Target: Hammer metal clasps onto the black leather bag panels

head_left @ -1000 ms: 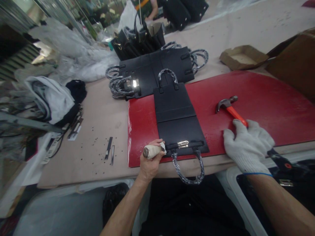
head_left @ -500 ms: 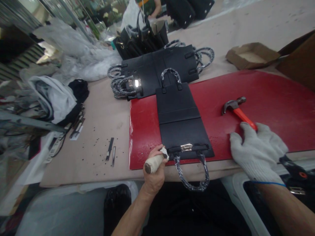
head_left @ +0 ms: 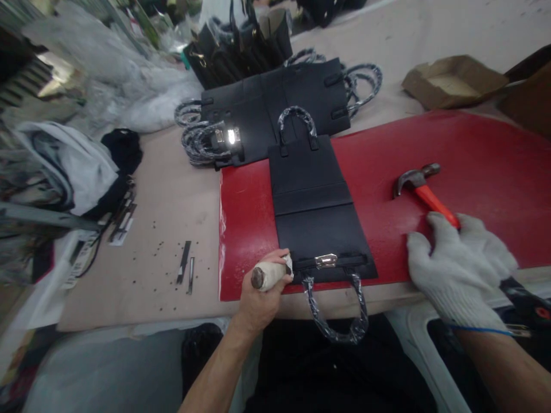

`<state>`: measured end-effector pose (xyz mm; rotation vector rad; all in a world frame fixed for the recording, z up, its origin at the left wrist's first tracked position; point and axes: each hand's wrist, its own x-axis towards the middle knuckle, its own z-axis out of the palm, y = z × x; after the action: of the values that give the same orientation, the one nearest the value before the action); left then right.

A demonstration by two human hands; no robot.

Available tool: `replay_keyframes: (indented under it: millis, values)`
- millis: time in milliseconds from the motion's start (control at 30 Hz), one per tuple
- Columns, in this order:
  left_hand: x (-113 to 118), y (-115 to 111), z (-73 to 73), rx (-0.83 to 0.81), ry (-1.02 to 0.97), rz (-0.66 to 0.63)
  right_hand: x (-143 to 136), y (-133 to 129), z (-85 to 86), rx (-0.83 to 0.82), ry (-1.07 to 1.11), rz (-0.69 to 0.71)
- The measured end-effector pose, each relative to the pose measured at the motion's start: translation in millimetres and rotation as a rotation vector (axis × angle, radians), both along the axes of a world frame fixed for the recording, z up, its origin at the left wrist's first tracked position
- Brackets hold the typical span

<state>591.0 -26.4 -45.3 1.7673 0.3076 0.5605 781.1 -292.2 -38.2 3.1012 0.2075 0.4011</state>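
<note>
A black handbag [head_left: 313,201] lies spread flat on a red mat [head_left: 245,229], its plastic-wrapped handle [head_left: 359,332] hanging over the near table edge. At the bag's left near corner, my bare left hand [head_left: 262,289] is closed around a tool wrapped in whitish tape [head_left: 272,275]. Its tip is hidden, so I cannot tell the kind. A metal clasp [head_left: 326,261] shows on the bag just to the right. My gloved right hand [head_left: 458,269] lies over the handle end of an orange-handled claw hammer [head_left: 430,198], with its fingers loosely around the grip. The hammer rests on the mat.
Behind are stacked flat black bags [head_left: 258,109] and upright black bags [head_left: 239,54]. Left lie a dark strip [head_left: 184,261], a metal rod [head_left: 190,275] and small black bits. A cardboard tray [head_left: 454,83] stands back right. Cloth [head_left: 86,166] and plastic are at far left.
My view has shifted a little. The taped tool's near end has tipped slightly upward in my left hand. My right hand stays on the hammer, and the bag lies as before.
</note>
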Motion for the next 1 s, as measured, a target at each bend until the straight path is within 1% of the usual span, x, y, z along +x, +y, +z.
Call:
replay_keyframes:
  millis: [167, 333, 433, 567, 633, 700, 833, 900, 1000]
  values:
    - [5.7, 3.8, 10.3, 0.008, 0.110, -0.017, -0.8, -3.3, -2.9, 0.004, -0.010, 0.020]
    - [9.8, 4.2, 17.2, 0.014, 0.141, -0.058, -2.2, -7.7, -9.1, 0.031, -0.031, 0.036]
    - [11.6, 2.2, 18.4, 0.017, 0.161, -0.056, -4.3, -5.9, -2.7, 0.041, -0.020, 0.043]
    - [14.5, -1.8, 16.8, -0.016, 0.165, -0.038, -6.9, -8.8, 14.4, 0.013, 0.033, 0.087]
    - [15.9, -3.1, 16.8, -0.024, 0.170, -0.034, -8.1, -16.1, 22.2, -0.024, 0.055, 0.096]
    - [17.0, -3.5, 17.9, -0.020, 0.186, -0.043, -9.4, -26.2, 28.9, -0.080, 0.089, 0.072]
    - [18.4, -3.9, 20.4, -0.039, 0.219, -0.065, -11.8, -48.1, 37.8, -0.163, 0.175, 0.039]
    - [19.5, -4.4, 20.5, -0.038, 0.224, -0.066, -12.1, -58.5, 37.5, -0.153, 0.213, 0.034]
    - [21.5, -4.7, 19.2, -0.011, 0.206, -0.077, -10.3, -72.8, 29.3, -0.067, 0.273, 0.004]
